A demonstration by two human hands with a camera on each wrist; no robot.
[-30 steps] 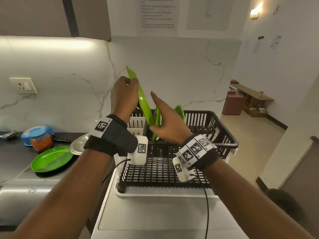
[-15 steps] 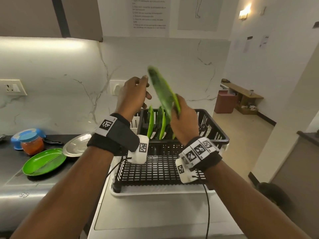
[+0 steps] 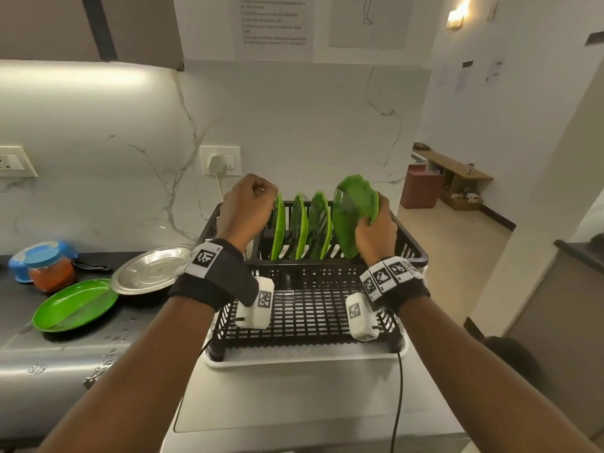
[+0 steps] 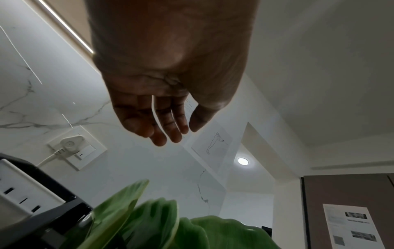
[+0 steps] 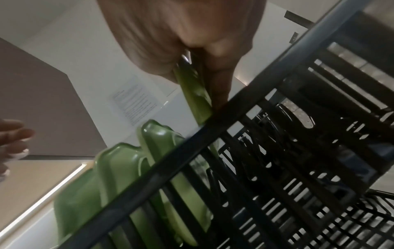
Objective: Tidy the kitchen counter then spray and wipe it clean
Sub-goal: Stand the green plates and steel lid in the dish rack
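A black dish rack [image 3: 412, 253] on a white drip tray holds three green plates [image 3: 300, 223] standing on edge in its back slots. My right hand [image 3: 376, 215] grips the right rim of a fourth green plate [image 3: 351, 207], whose lower edge is down inside the rack, right of the other three. The right wrist view shows the fingers pinching that plate's rim [image 5: 193, 91] just above the rack bar [image 5: 234, 133]. My left hand [image 3: 261, 196] hovers at the leftmost plate's top edge. Its fingers [image 4: 162, 128] hang loosely curled and hold nothing.
On the dark counter at the left lie a green divided plate [image 3: 75, 305], a steel plate [image 3: 150, 269], an orange-filled jar [image 3: 52, 273] and a blue pan [image 3: 39, 253]. A wall socket with a plug [image 3: 216, 165] sits behind the rack. A steel surface [image 3: 49, 361] lies front left.
The green plate passed from my left hand to my right, which lowered it into the rack right of the others. My left hand let go and dropped to the leftmost plate.
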